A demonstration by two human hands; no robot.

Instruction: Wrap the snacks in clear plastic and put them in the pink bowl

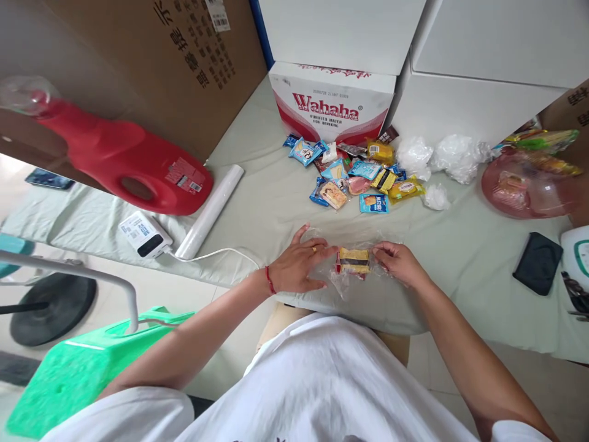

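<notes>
Near the table's front edge lies a small yellow snack packet (355, 260) with a dark band and a bit of red at its left end. Thin clear plastic film (339, 283) surrounds it, crumpled at the front. My left hand (299, 265) is spread over the film's left side, its fingertips close to the packet. On the right, my right hand (396, 263) pinches the film between thumb and fingers beside the packet. Farther back lies a pile of wrapped snacks (354, 172), with crumpled clear plastic bundles (455, 158) to its right.
A white film roll (210, 212), a white power bank (145, 235) with a cable and a large red bottle (138, 159) lie left. A Wahaha carton (334, 104) stands behind the pile. At right are a pink translucent bowl (529, 193) and a black pouch (537, 263).
</notes>
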